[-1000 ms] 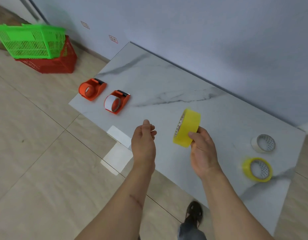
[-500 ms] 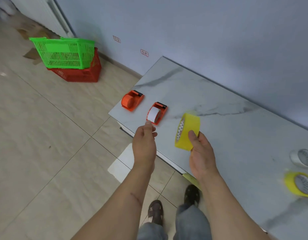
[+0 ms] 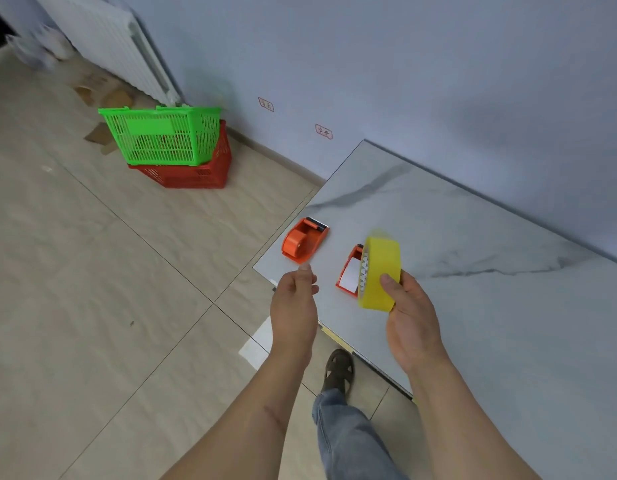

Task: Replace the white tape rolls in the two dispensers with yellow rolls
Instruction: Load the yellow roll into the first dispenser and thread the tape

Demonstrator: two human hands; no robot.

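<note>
Marble table (image 3: 473, 306), right hand (image 3: 412, 320) gripping round yellow roll (image 3: 381, 271)

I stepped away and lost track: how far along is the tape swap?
Early stage, it seems. Done: one dispenser near the table corner looks empty, with no white roll visible in it. In hand: the right hand holds a yellow roll in its grip above the table; the left hand is empty, loosely curled. Left: the second dispenser still shows white tape, and neither holds yellow yet.
</note>
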